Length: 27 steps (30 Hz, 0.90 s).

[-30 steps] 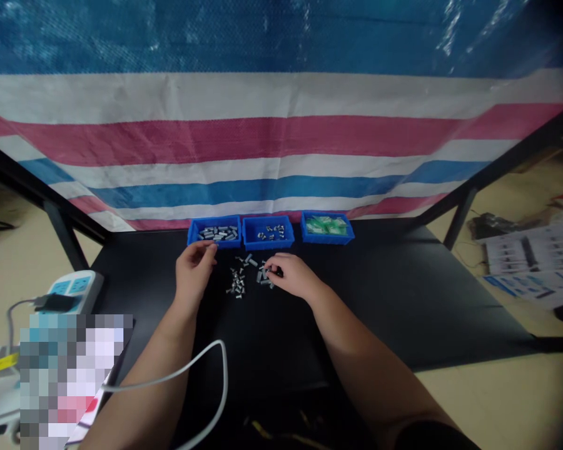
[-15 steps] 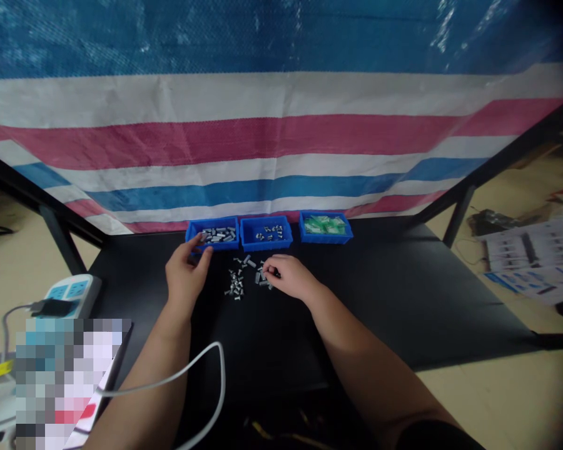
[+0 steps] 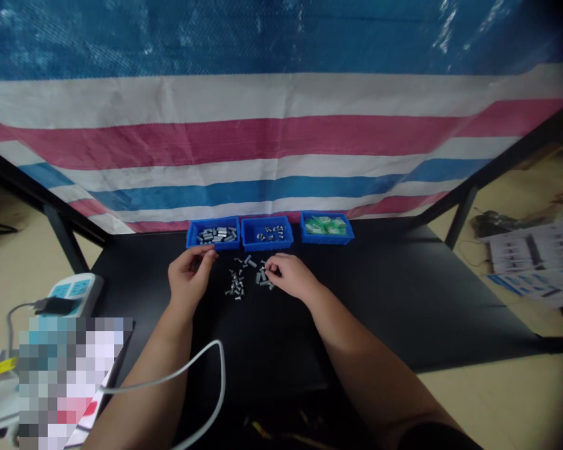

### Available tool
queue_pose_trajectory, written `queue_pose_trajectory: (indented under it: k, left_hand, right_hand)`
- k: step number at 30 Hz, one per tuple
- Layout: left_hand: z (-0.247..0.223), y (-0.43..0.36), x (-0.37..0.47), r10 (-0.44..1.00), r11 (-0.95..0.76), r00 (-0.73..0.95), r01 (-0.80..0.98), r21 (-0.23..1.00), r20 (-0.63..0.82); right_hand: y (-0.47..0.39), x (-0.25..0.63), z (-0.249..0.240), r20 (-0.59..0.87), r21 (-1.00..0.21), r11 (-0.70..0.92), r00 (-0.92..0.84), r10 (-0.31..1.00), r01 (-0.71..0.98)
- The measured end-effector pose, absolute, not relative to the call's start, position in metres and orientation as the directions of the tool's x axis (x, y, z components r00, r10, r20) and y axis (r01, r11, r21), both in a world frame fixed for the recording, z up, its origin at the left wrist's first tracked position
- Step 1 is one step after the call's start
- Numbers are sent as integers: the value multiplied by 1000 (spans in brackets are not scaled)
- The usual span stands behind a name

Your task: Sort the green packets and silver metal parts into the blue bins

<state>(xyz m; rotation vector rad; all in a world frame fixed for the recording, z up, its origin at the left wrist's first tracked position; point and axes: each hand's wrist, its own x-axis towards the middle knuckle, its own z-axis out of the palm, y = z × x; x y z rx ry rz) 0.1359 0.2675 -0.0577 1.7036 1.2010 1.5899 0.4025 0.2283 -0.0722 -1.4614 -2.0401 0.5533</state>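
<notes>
My left hand (image 3: 189, 275) is just in front of the left blue bin (image 3: 192, 242), thumb and index finger pinched on something too small to make out. Metal cylinders lie in that bin. Small screws sit in the middle blue bin (image 3: 251, 243), and green-and-clear packets (image 3: 326, 225) fill the right one. On the black table a pile of screws (image 3: 236, 285) lies between my hands. My right hand (image 3: 287, 273) is closed beside a few grey cylinders (image 3: 261, 277); whatever its fingertips hold is hidden.
A white power strip (image 3: 77, 290) with a black plug lies at the left, by a blurred flat object (image 3: 70, 381). A white cable (image 3: 222, 369) loops over my left forearm. Striped sheeting (image 3: 272, 137) hangs behind the bins. Black frame bars flank the table.
My left hand has drawn back from the left bin, and its thumb and index finger have closed together. My right hand has barely moved.
</notes>
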Motion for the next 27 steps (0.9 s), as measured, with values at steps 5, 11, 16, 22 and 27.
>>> queue_pose_trajectory:
  k: [5, 11, 16, 22, 27]
  left_hand:
    - [-55, 268, 137, 882, -427, -66, 302, 852, 466]
    - [-54, 267, 136, 906, -393, -25, 326, 860, 423]
    - [-55, 267, 136, 904, -411, 64, 407, 816, 423]
    - [-55, 266, 136, 892, -434, 87, 443, 784, 445]
    - [-55, 265, 136, 885, -449, 109, 449, 772, 452]
  right_hand:
    - [227, 404, -67, 258, -636, 326, -206, 944, 699]
    - [230, 410, -66, 283, -735, 238, -32, 959, 634]
    - [234, 424, -65, 409, -769, 221, 196, 891, 600]
    - [230, 432, -54, 654, -726, 338, 450, 608, 599]
    - [226, 425, -55, 722, -662, 407, 390, 571, 630]
